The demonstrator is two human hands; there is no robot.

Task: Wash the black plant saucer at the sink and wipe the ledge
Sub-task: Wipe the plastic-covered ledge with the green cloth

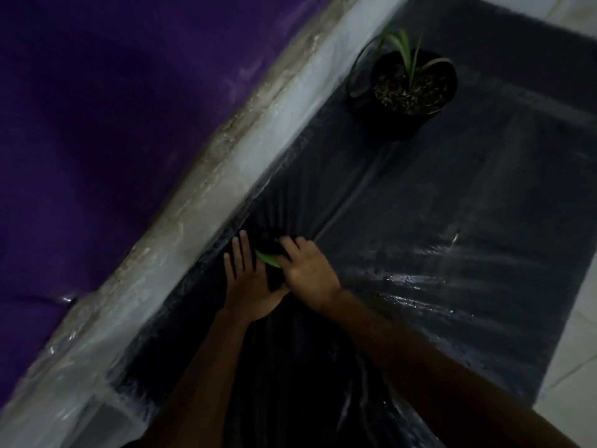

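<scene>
My two hands meet on the dark wet ledge (420, 240), close to its grey wall side. My left hand (247, 279) lies with fingers spread and straight, palm up. My right hand (307, 270) presses against it, fingers curled over a green scrubbing pad (267, 258) with a dark part beneath it. The dark part lies across my left palm. The picture is too dim to tell whether it is the black saucer. A black pot with a small green plant (408, 88) stands on the ledge, far from my hands at the upper right.
A grey, stained wall strip (206, 202) runs along the ledge's left side, with a purple surface (97, 124) beyond it. White tiles (575, 334) border the ledge on the right. Water drops and streaks glint on the ledge right of my hands.
</scene>
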